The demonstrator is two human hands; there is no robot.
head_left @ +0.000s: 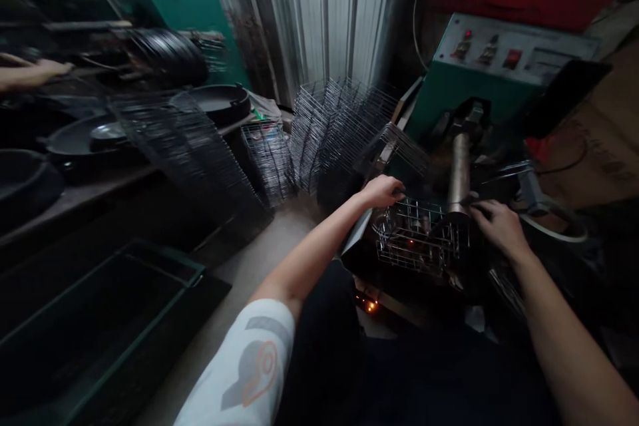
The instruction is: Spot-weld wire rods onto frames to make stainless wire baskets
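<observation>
A small wire basket [417, 233] of bright metal rods sits in front of me, under a thick metal cylinder [460, 176] that comes down from a green machine [484, 90]. My left hand [383, 192] is closed on the basket's upper left edge. Close beside the cylinder's lower end, at the basket's right side, is my right hand [500, 226], its fingers pinched together. What those fingers grip is too dark to make out. Orange sparks [370, 306] glow below the basket, and a small red glow shows among its wires.
Stacks of wire racks [329, 130] stand behind my left hand, with another leaning stack [184, 140] farther left. Dark round pans [212, 101] lie on the left bench. At the far left edge shows another person's hand [40, 73]. A green-framed bin [120, 319] stands lower left.
</observation>
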